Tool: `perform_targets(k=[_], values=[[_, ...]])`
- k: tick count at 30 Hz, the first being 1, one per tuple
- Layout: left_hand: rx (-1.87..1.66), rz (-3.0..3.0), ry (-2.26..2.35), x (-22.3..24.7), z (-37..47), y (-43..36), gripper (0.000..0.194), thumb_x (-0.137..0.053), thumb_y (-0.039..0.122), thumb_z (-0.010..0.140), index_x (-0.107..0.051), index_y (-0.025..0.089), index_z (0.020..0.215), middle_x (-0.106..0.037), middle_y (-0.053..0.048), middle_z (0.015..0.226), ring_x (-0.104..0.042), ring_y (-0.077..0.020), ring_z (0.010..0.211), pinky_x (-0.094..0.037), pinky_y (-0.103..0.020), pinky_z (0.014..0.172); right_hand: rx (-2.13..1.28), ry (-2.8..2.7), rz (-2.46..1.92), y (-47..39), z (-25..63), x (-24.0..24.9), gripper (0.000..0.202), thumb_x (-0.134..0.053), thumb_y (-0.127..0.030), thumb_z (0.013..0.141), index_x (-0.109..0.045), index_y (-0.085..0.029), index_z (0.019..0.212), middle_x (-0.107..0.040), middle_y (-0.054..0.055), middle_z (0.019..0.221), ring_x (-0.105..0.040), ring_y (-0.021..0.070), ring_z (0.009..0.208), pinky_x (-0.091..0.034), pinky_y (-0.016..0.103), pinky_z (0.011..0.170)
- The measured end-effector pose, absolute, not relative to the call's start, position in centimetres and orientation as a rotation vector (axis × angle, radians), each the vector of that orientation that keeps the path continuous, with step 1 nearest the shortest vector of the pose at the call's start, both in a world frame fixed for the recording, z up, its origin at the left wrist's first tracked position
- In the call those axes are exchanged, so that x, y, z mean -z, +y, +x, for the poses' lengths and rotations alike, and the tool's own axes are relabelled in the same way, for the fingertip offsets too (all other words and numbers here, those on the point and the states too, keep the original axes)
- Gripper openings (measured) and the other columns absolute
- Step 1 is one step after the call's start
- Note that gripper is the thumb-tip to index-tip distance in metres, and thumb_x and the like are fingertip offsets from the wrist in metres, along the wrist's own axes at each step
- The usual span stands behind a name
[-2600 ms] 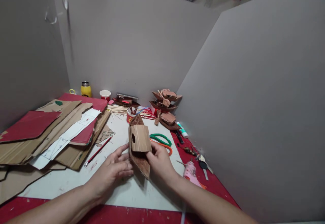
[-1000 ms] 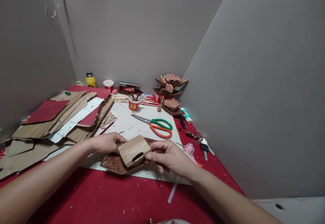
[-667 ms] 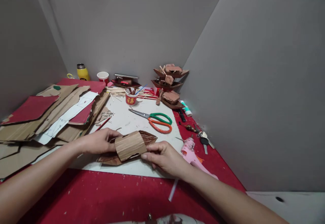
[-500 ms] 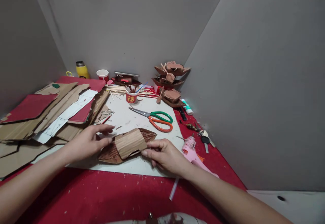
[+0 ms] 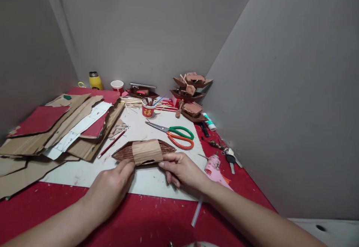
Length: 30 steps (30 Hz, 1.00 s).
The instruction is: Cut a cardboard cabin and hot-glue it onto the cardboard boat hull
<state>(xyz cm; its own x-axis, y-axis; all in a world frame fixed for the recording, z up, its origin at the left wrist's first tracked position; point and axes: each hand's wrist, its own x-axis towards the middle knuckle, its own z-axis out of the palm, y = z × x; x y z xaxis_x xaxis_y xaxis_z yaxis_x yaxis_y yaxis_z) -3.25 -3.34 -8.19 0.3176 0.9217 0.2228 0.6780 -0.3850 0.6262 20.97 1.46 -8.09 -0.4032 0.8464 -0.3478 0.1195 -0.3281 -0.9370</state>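
Observation:
A small brown cardboard boat [image 5: 123, 152] with a lighter, curved corrugated cover [image 5: 147, 151] over its middle is held above the white board [image 5: 151, 185]. My left hand [image 5: 114, 181] grips its near edge left of the cover, fingers closed and partly hidden. At the cover's lower right corner, my right hand [image 5: 182, 168] pinches the boat between thumb and fingers. Scissors [image 5: 181, 136] with green and orange handles lie behind the boat. A dark red pencil [image 5: 112, 144] rests behind its left end.
Cardboard sheets [image 5: 30, 144] are piled at the left. Behind are a red cup [image 5: 148, 110] with brown-stained contents, thin sticks [image 5: 130, 101], a yellow bottle [image 5: 95, 81] and finished-looking boats [image 5: 193, 108]. A pink glue gun [image 5: 214, 168] and keys [image 5: 230, 158] lie at the right.
My left hand has moved from the boat's far left side to its near edge and closed on it. The boat has turned more level, uncovering the pencil. The view has shifted slightly.

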Motion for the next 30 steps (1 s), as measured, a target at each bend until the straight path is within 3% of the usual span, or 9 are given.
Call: perform_targets(k=[6,10,15,18,22,26,30], values=[[-0.431,2.681,1.465,8.2,-3.2,-0.5,0.031,-0.042,0.000,0.080,-0.060,0.017,0.099,-0.070,-0.007,0.083,-0.067,-0.0228,0.066,-0.050,-0.030,0.056,-1.788,-1.359,-1.276,2.0,21.0,8.0,0.036,-0.068,-0.045,0.069,-0.065,-0.013,0.086,-0.059,-0.006,0.039,-0.038,0.0046,0.023,-0.024,0.014,0.026],[-0.627,2.789,1.289,8.7,-3.5,0.2,0.024,-0.042,0.002,0.086,-0.057,0.019,0.093,-0.067,-0.004,0.077,-0.065,-0.0192,0.065,-0.047,-0.026,0.056,-1.791,-1.383,-1.269,2.4,21.2,7.2,0.041,-0.071,-0.051,0.070,-0.066,-0.014,0.086,-0.061,-0.005,0.041,-0.040,0.0046,0.024,-0.023,0.014,0.026],[-0.822,2.711,1.087,8.5,-3.8,-1.2,0.020,-0.042,0.006,0.091,-0.056,0.020,0.093,-0.066,-0.002,0.077,-0.064,-0.0156,0.068,-0.046,-0.023,0.061,-1.773,-1.408,-1.274,2.1,21.7,6.3,0.048,-0.067,-0.063,0.072,-0.061,-0.015,0.067,-0.059,-0.005,0.040,-0.038,0.0036,0.025,-0.023,0.015,0.028],[-0.874,2.662,1.092,8.1,-3.7,-2.6,0.017,-0.042,0.010,0.094,-0.054,0.020,0.087,-0.062,-0.001,0.069,-0.059,-0.0144,0.059,-0.043,-0.023,0.056,-1.831,-1.412,-1.294,1.2,21.9,6.4,0.048,-0.067,-0.063,0.073,-0.064,-0.015,0.074,-0.059,-0.005,0.040,-0.037,0.0038,0.024,-0.020,0.014,0.026],[-0.866,2.640,1.181,8.4,-3.5,-3.7,0.022,-0.042,0.013,0.096,-0.049,0.022,0.078,-0.053,0.003,0.059,-0.053,-0.0139,0.048,-0.037,-0.024,0.048,-1.878,-1.440,-1.333,0.0,22.0,7.1,0.049,-0.065,-0.065,0.074,-0.060,-0.016,0.069,-0.058,-0.006,0.037,-0.037,0.0037,0.022,-0.021,0.013,0.024],[-0.854,2.485,1.277,9.4,-3.5,-4.2,0.008,-0.048,0.018,0.095,-0.054,0.022,0.093,-0.067,0.002,0.072,-0.065,-0.0142,0.057,-0.045,-0.023,0.053,-1.879,-1.468,-1.353,-0.4,22.1,7.4,0.050,-0.064,-0.066,0.075,-0.057,-0.017,0.066,-0.059,-0.005,0.037,-0.037,0.0034,0.022,-0.021,0.012,0.024],[-0.990,2.287,1.341,9.7,-3.3,-4.1,0.025,-0.057,0.021,0.090,-0.056,0.025,0.115,-0.073,-0.003,0.102,-0.072,-0.0188,0.089,-0.054,-0.026,0.077,-1.895,-1.428,-1.352,-0.6,21.8,7.6,0.050,-0.062,-0.067,0.075,-0.055,-0.018,0.068,-0.059,-0.006,0.038,-0.036,0.0037,0.022,-0.021,0.013,0.024]])
